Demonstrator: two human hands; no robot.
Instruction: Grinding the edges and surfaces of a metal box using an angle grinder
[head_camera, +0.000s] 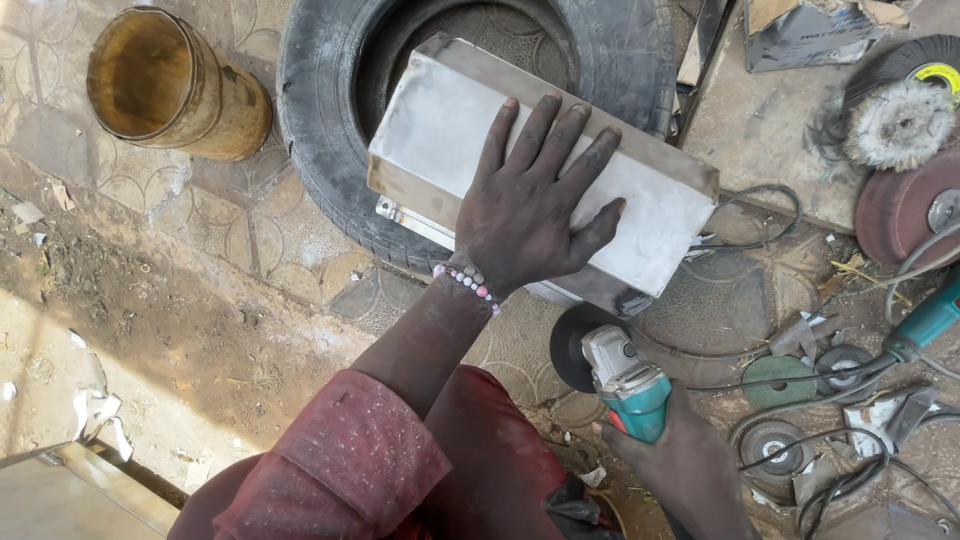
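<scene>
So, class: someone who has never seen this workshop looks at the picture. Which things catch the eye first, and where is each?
First, the left hand pressed flat on a pale metal box that lies across a tyre at top centre. Below it, at lower centre, the right hand holds a teal grinder in its grip. A rusty yellow drum lies at top left, and a wire brush wheel sits at top right.

Left hand (530, 205): extended forward, palm down, fingers spread flat and pointing away from the body, thumb out to the right. Beaded bracelet (467, 281) on the wrist; forearm bare, red sleeve (345, 465) pushed up to the elbow. Right hand (680, 465): low, below and to the right of the left hand, fingers closed in a grip.
</scene>
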